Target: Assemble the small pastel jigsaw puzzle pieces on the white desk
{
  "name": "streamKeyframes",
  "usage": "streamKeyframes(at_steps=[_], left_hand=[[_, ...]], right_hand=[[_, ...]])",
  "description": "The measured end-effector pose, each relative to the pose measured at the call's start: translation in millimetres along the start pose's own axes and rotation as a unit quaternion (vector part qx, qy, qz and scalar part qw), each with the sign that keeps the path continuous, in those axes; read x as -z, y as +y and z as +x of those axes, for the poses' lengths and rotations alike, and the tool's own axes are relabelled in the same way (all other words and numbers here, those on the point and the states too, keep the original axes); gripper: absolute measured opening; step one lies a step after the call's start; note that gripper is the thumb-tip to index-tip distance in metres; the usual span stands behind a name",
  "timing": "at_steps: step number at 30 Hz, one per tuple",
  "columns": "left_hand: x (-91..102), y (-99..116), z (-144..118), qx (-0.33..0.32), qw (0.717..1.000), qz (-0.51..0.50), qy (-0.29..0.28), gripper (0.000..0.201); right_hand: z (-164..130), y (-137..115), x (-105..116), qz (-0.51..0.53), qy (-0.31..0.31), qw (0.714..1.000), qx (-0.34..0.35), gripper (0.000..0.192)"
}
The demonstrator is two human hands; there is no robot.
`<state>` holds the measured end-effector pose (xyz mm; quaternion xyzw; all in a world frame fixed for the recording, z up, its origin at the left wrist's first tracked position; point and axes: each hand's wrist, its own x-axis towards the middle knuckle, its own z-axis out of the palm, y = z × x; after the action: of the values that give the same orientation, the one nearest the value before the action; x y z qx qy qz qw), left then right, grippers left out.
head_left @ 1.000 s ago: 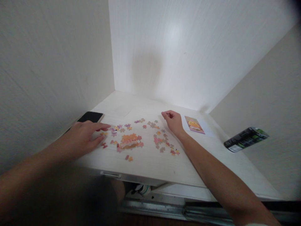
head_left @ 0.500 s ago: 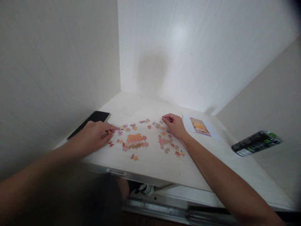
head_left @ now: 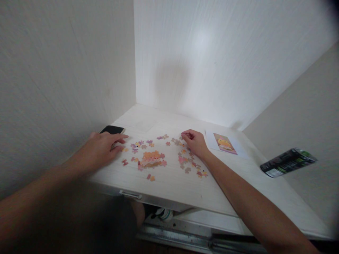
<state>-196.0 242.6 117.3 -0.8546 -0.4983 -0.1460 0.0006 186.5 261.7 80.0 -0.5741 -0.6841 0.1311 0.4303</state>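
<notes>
Puzzle pieces point(head_left: 189, 164) are lying scattered across the middle of the white counter point(head_left: 172, 187), loose ones in two rough groups with a joined orange patch point(head_left: 152, 158) sitting between them. The left hand point(head_left: 102, 150) is resting palm down at the left group, fingers spread flat and long, holding nothing that shows; its fingertips are lying just beside the nearest loose pieces point(head_left: 135, 146). The right hand point(head_left: 194, 141) is curling at the far end of the right group, fingers bent in toward the thumb and touching pieces there; whether a piece is pinched inside is too small to tell. Both forearms are reaching in from the near edge. Behind the left hand a dark phone point(head_left: 112, 129) is lying flat against the left wall, partly covered by the knuckles. Just right of the right hand a printed picture card point(head_left: 225, 143) is lying face up on the counter. Well apart, at the far right, a dark can point(head_left: 288, 162) with green markings is lying on its side. Below the counter's front edge a metal rail point(head_left: 185, 240) is showing.
</notes>
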Motion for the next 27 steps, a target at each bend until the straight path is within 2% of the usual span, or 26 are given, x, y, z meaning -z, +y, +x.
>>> streamKeyframes(at_steps=[4,9,14,18,21,24,27], left_hand=[[3.1,-6,-1,0.007,1.000,-0.005,-0.023,0.040],[2.2,4,0,-0.008,0.999,-0.015,-0.046,0.037],[-0.4,9,1,-0.008,0.999,-0.024,-0.042,0.039],[-0.5,9,0,-0.014,0.996,-0.080,-0.040,0.040],[-1.5,13,-2,0.017,0.990,-0.137,-0.027,0.036],[-3.3,23,-3,0.079,0.963,-0.259,-0.007,0.038],[-3.4,35,-4,0.110,0.904,-0.414,-0.017,0.042]], right_hand=[[0,2,-2,0.001,0.001,1.000,-0.002,0.026],[0,2,-3,0.013,0.000,1.000,-0.010,0.027],[-1,2,-4,0.013,-0.003,1.000,-0.012,0.025],[-1,1,-4,0.016,-0.005,1.000,-0.007,0.025],[-2,-3,-2,0.023,-0.005,1.000,0.000,0.024],[-3,-12,-1,0.027,-0.002,0.999,0.023,0.022],[-8,-27,-2,0.024,-0.002,0.998,0.062,0.019]])
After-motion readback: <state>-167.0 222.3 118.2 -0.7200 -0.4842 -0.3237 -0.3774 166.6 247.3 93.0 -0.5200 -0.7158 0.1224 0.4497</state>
